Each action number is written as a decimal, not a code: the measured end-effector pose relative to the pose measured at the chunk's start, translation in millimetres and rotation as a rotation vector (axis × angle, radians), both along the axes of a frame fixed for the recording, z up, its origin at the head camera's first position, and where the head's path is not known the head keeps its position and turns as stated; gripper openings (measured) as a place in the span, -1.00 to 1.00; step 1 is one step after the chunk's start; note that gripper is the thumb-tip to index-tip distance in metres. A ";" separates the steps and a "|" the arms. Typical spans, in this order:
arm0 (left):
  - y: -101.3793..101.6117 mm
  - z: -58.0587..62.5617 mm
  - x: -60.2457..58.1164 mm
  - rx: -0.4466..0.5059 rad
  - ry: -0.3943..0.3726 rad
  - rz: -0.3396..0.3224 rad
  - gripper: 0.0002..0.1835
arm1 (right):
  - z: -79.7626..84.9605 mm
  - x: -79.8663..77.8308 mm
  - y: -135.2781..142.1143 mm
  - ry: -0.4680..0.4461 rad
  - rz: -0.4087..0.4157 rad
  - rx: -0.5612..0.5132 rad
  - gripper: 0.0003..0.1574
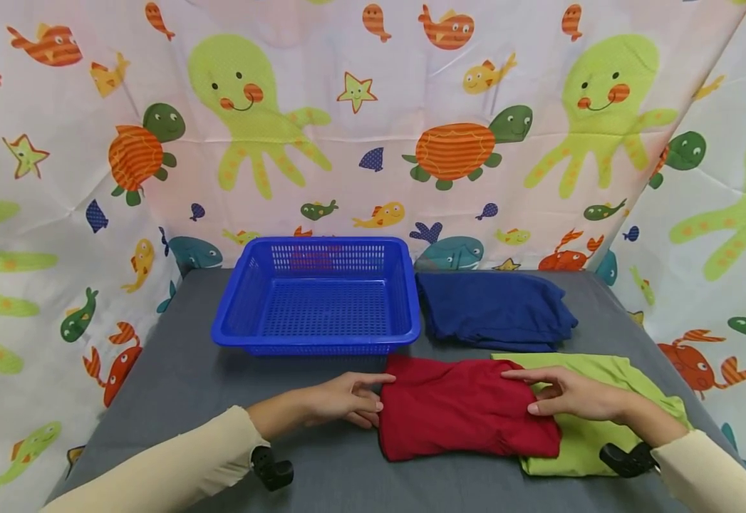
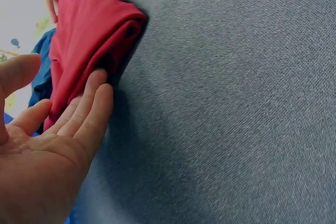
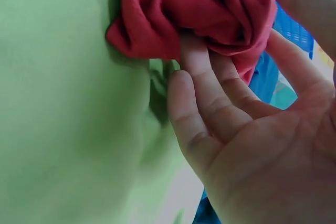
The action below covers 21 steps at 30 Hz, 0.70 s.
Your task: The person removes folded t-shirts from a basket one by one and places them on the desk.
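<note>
A folded red cloth (image 1: 465, 410), seemingly a garment, lies between my two hands, its right end over a lime green cloth (image 1: 610, 420). At its left edge is my left hand (image 1: 345, 400), its extended fingertips touching the fold; the left wrist view shows the thumb (image 2: 20, 74) standing apart from the fabric. My right hand (image 1: 574, 393) is at the other end. Seen from the right wrist, some fingers (image 3: 197, 61) reach in under the bunched red fabric, with their tips hidden. The right thumb is not pinching the fabric.
Behind the red cloth stands a blue plastic basket (image 1: 411, 299) with perforated sides and nothing in it. A folded navy cloth (image 1: 497, 310) lies to the basket's right. A curtain (image 1: 373, 206) printed with sea animals encloses the grey tabletop (image 1: 180, 377) at the back and sides.
</note>
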<state>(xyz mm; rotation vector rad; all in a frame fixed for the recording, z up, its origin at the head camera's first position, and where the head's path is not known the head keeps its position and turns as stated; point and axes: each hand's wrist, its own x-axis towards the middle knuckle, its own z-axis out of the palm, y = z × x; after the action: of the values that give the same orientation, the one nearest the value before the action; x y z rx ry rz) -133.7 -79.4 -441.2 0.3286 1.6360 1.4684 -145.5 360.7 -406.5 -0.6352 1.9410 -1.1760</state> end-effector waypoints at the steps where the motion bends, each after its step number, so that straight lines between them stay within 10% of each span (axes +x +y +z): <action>1: -0.8 1.5 -0.6 -0.005 0.002 0.004 -0.36 | 1.0 -0.3 0.2 0.013 0.001 0.002 -0.23; 21: -32.5 22.7 -1.5 -0.093 0.191 0.063 -0.44 | 15.6 -8.4 -1.5 0.305 -0.151 0.062 -0.37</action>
<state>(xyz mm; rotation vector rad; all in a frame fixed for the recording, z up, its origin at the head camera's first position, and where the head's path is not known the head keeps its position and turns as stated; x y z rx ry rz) -135.2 -111.9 -418.4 0.3777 1.8765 1.4373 -153.9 359.3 -390.9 -0.6764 2.3077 -1.1572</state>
